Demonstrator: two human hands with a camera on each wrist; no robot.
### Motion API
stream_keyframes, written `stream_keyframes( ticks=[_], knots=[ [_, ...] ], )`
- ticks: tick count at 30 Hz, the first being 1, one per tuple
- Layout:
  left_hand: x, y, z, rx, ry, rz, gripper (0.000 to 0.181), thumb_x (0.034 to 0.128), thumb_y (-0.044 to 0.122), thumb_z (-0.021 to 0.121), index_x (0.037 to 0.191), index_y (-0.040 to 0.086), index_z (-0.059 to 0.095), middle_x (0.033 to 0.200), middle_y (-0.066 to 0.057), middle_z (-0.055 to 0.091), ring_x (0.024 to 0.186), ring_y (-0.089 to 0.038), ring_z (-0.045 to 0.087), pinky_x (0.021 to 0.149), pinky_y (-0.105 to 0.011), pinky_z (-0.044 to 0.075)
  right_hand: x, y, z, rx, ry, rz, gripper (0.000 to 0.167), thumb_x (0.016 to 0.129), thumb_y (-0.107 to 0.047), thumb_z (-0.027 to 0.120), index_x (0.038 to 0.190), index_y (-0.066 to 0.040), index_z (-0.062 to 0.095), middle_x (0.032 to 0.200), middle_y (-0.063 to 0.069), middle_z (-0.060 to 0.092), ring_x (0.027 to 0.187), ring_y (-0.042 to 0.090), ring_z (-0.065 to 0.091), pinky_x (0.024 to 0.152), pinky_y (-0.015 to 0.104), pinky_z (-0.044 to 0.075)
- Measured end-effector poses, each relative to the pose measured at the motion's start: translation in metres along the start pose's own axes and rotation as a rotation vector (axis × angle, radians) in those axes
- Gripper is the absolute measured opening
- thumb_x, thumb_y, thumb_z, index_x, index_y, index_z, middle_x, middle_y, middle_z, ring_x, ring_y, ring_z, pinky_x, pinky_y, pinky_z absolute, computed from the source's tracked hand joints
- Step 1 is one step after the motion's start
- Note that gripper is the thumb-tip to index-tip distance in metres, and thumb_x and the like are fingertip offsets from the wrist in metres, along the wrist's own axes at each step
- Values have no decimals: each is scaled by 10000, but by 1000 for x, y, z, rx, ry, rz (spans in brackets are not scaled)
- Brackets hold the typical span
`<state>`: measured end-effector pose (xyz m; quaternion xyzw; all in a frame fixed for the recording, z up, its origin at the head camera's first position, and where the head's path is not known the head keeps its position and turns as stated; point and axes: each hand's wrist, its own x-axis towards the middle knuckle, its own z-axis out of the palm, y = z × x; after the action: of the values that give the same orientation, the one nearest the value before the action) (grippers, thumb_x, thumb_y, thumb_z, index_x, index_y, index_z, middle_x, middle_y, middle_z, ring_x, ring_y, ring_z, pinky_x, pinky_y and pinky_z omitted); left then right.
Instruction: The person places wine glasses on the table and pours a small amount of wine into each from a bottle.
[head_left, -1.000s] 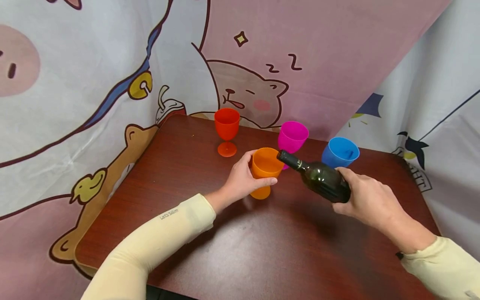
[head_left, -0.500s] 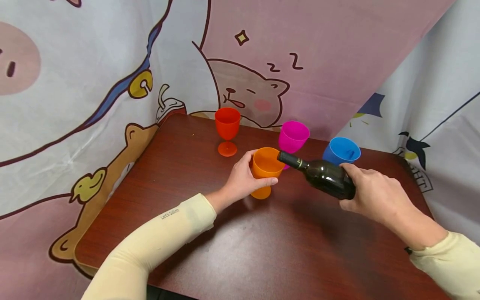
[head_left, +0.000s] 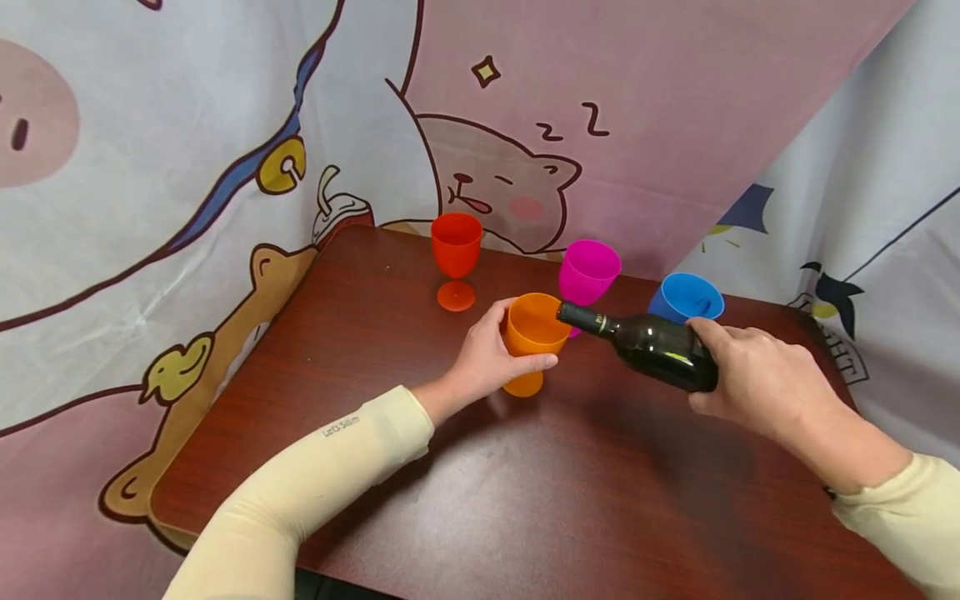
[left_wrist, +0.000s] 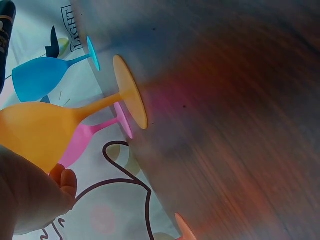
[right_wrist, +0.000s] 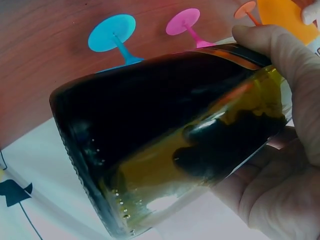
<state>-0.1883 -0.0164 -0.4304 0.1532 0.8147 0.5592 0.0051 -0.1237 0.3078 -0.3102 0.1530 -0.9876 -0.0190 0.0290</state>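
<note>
My left hand (head_left: 491, 354) holds an orange plastic goblet (head_left: 536, 329) by its bowl, thumb across the near side. The goblet stands upright. My right hand (head_left: 765, 379) grips a dark green wine bottle (head_left: 660, 346) near its base and tilts it. The bottle's mouth lies at the right rim of the orange goblet, and no stream is visible there. In the right wrist view, dark liquid fills one side of the bottle (right_wrist: 145, 105). The left wrist view shows the goblet's stem and foot (left_wrist: 131, 92) below my fingers.
A red goblet (head_left: 456, 246) stands at the back left of the brown table (head_left: 360, 333). Behind the bottle are a pink goblet (head_left: 588, 275) and a blue goblet (head_left: 686, 298). A printed cloth (head_left: 637, 100) hangs along the table's far edge.
My right hand and the bottle's base have shifted slightly right and up, with the bottle's mouth staying near the goblet's rim. The left hand keeps its hold on the orange goblet.
</note>
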Motion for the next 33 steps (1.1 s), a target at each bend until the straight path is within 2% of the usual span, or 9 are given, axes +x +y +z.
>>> stream_keyframes(
  ticks=[5, 12, 21, 33],
  knots=[
    [0, 0, 0, -4, 2, 2, 931, 776, 392, 975, 1527, 174, 469, 1384, -1, 656, 1219, -174, 651, 1068, -378, 569, 1, 1, -3, -25, 16, -14, 897, 657, -328, 976, 1387, -35, 546, 1056, 288, 750, 885, 428, 716, 578, 611, 553],
    [0, -1, 0, -22, -5, 4, 912, 789, 380, 968, 1525, 187, 464, 1385, 6, 646, 1228, -170, 645, 1073, -382, 571, 2, 0, -7, -45, -10, -9, 903, 658, -343, 976, 1386, -54, 528, 1106, 294, 740, 944, 434, 704, 594, 612, 551],
    [0, -3, 1, -12, -5, 9, 916, 791, 380, 967, 1530, 198, 457, 1396, 10, 640, 1245, -170, 638, 1087, -383, 563, 2, -1, -9, -56, 1, -31, 856, 650, -329, 976, 1327, -47, 535, 1044, 270, 739, 918, 427, 692, 577, 605, 547],
    [-1, -4, 1, -21, -3, 11, 919, 790, 381, 968, 1530, 197, 454, 1391, 11, 636, 1247, -173, 636, 1084, -392, 567, 3, -5, -14, -74, 1, -33, 849, 651, -330, 978, 1323, -73, 526, 1110, 230, 741, 966, 405, 683, 553, 581, 538]
  ],
)
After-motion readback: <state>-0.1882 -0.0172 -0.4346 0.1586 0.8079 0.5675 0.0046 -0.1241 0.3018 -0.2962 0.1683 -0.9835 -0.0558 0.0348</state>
